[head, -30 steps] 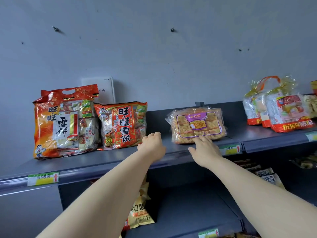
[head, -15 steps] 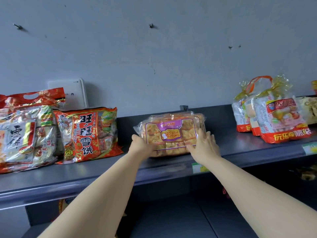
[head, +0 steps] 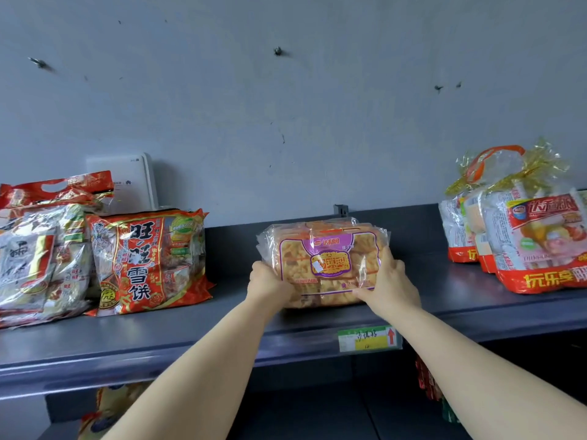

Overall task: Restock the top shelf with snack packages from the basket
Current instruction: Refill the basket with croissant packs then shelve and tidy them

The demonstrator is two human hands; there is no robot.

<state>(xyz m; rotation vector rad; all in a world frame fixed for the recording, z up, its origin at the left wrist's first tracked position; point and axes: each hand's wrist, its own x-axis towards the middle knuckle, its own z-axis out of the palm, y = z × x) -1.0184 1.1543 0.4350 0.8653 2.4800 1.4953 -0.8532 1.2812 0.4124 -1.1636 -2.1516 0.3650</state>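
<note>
Nearest, both forearms up and forward over the front lip of the shelf point(head: 222, 325), the right one passing just beside a price tag point(head: 368, 339). Next, the left hand point(head: 268, 281), fingers curled round the lower left end of the pack point(head: 327, 258); the right hand point(head: 389, 281) wrapped likewise on the lower right end, fingers up the front film. Gripped evenly from both sides, neither hand plainly nearer. Straight ahead and between the hands: the pack, long axis left to right along the shelf, printed face tipped toward the camera, bottom edge at or just off the shelf surface, impossible to tell which. Probably about to be squared up; any push best straight away from the body, toward the wall point(head: 317, 138). Farther out and well apart, a red bag point(head: 149, 262) to the left, tied bags point(head: 536, 246) to the right. No basket in view.
</note>
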